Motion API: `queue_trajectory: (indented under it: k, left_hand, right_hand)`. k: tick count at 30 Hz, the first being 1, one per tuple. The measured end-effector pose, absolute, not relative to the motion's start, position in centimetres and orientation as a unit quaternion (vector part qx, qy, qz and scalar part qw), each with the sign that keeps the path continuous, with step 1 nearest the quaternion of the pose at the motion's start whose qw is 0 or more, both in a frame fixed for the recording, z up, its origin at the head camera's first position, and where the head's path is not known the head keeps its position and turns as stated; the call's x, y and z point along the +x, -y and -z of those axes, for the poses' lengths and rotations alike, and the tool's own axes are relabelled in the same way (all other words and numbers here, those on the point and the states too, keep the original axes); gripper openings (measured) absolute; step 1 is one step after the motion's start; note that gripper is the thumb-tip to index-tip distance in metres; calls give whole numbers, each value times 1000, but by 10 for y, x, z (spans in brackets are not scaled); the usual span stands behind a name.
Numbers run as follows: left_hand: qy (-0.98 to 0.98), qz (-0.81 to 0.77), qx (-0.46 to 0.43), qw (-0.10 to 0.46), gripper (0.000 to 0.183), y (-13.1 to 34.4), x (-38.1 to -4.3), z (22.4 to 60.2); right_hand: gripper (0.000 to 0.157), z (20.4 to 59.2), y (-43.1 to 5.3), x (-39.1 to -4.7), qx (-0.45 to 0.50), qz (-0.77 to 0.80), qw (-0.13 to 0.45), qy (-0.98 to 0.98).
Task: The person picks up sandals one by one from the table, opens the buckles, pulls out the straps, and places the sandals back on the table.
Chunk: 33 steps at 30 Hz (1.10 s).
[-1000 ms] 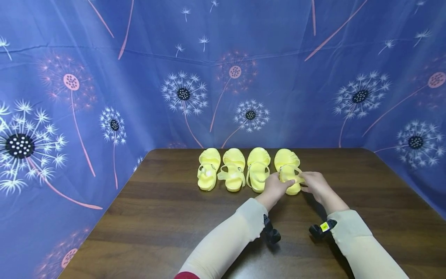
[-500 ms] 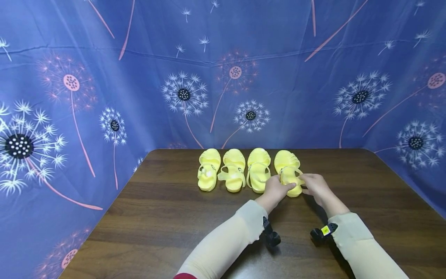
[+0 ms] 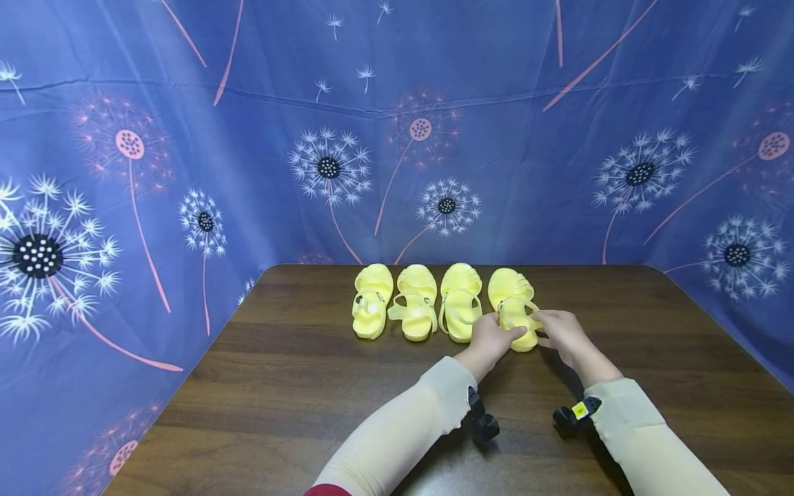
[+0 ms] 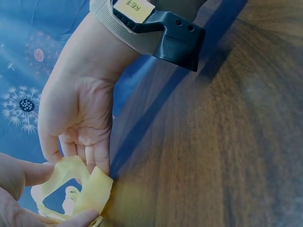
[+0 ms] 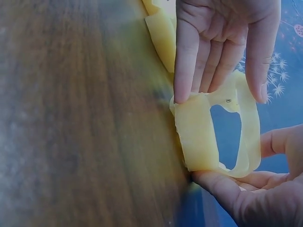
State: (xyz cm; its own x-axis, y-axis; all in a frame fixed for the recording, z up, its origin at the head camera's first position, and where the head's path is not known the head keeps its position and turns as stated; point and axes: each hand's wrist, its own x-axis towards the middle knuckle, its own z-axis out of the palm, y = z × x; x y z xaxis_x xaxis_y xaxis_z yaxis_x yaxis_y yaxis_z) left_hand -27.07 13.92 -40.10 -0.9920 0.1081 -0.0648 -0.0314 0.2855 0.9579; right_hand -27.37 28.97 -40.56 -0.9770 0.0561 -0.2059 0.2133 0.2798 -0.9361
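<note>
Several yellow sandals stand in a row near the table's back edge, heels toward me. In the head view my left hand (image 3: 490,339) lies at the left side of the rightmost sandal (image 3: 511,286), its thumb over the heel. My right hand (image 3: 563,336) touches the right side at the ankle strap (image 3: 529,322). Seen from the right wrist, the left fingers (image 5: 187,61) reach straight to the heel side, with the thumb apart. The right thumb and fingers meet the opposite side there. In the left wrist view the sandal's heel (image 4: 98,190) sits between both hands.
Left of the handled sandal are the third sandal (image 3: 461,281), the second sandal (image 3: 416,282) and the leftmost sandal (image 3: 373,279), close together. They stand on a brown wooden table (image 3: 298,386). A blue dandelion-print cloth (image 3: 527,172) hangs behind and at the sides.
The rightmost sandal has slid slightly toward me, with both hands moving along at its sides. The other sandals stay in place on the table.
</note>
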Motion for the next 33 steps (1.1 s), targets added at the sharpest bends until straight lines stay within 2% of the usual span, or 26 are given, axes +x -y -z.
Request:
queue_trajectory:
  k: [9,33]
  left_hand:
    - [-808,-586,36,49,36,-138,-268,402]
    - [-809,-584,9,68,52,-139,-259,405]
  right_hand:
    - [61,401,-288,-267,106,597,69,-792]
    - [63,405,-288,-258,98,594,68,-795]
